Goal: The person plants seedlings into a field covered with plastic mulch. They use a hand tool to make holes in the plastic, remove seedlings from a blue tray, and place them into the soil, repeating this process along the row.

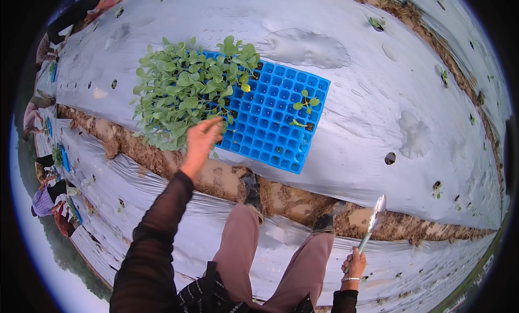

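Note:
A blue plastic seedling tray (267, 110) lies on silver plastic mulch film (365, 122). Leafy green seedlings (190, 82) crowd its left part; the right part shows mostly bare cells with a few small plants. My left hand (202, 140), slightly blurred, is at the lower edge of the seedlings, its fingers among or just above the outer leaves; whether it grips a stem cannot be told. In my right hand (354, 264), lower right, is a hand trowel (375, 217), its soiled metal blade pointing up and away from me, apart from the tray.
A muddy furrow (284, 199) with wet patches runs between the film-covered beds, and my boots stand in it. Planting holes (390, 158) dot the film, some with seedlings (377, 23). Water puddles (304, 47) lie on it. Several people (44, 199) bend over beds at far left, near other blue trays.

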`<state>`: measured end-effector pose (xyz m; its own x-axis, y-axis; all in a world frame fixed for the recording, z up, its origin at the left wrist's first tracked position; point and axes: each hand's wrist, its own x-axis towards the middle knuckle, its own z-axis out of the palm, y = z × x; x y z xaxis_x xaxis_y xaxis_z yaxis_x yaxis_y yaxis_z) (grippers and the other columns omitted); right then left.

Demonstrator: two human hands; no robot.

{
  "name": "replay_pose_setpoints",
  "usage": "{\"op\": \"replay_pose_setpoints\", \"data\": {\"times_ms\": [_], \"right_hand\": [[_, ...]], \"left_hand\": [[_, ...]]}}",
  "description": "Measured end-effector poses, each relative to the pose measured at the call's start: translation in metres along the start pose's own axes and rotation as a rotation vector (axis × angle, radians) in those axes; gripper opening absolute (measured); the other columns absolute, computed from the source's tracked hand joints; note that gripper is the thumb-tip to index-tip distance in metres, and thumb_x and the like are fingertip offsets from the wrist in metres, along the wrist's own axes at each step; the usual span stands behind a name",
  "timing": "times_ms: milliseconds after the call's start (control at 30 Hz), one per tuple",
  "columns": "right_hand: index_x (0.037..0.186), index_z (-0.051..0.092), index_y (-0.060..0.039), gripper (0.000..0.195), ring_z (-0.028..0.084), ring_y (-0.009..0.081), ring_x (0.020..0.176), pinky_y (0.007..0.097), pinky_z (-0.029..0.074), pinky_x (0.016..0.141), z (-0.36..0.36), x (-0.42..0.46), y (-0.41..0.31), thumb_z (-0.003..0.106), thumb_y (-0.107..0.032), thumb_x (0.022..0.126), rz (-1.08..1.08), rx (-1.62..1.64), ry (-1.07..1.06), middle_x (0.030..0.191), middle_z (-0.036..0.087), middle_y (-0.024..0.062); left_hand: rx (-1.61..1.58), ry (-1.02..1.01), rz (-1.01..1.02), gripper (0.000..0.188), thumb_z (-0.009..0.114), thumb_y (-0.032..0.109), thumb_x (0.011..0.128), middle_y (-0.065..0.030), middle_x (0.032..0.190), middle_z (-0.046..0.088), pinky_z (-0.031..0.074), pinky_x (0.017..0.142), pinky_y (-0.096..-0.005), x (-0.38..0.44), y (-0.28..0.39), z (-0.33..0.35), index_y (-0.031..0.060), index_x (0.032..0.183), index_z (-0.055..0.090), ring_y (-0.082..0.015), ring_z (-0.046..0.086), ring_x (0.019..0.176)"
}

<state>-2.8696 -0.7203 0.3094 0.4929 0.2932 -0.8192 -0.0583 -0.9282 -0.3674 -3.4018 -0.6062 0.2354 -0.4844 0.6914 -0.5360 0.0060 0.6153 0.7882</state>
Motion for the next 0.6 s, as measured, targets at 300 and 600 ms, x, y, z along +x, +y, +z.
{"op": "replay_pose_setpoints", "data": {"times_ms": [300, 600], "right_hand": [[0.092, 0.05, -0.0077, 0.015, 0.037, 0.0108, 0.033, 0.0241, 0.03, 0.028, 0.057, 0.004, 0.015, 0.053, -0.021, 0.086, 0.036, 0.145, -0.178, 0.051, 0.041, 0.0014], [0.091, 0.055, -0.0014, 0.018, 0.041, 0.0045, 0.042, 0.0207, 0.035, 0.039, 0.0, 0.041, 0.038, 0.058, -0.017, 0.083, -0.313, -0.281, -0.064, 0.054, 0.047, -0.001]], "left_hand": [[0.361, 0.712, 0.201, 0.03, 0.065, 0.018, 0.068, -0.0177, 0.076, 0.063, 0.047, 0.065, -0.0377, 0.14, -0.023, 0.153, 0.0022, 0.094, 0.064, -0.0317, 0.061, 0.071], [0.703, 0.613, -0.1, 0.031, 0.053, 0.031, 0.077, -0.0156, 0.096, 0.062, 0.046, 0.077, -0.0394, 0.157, 0.009, 0.161, 0.005, 0.089, 0.065, -0.0314, 0.059, 0.09]]}}
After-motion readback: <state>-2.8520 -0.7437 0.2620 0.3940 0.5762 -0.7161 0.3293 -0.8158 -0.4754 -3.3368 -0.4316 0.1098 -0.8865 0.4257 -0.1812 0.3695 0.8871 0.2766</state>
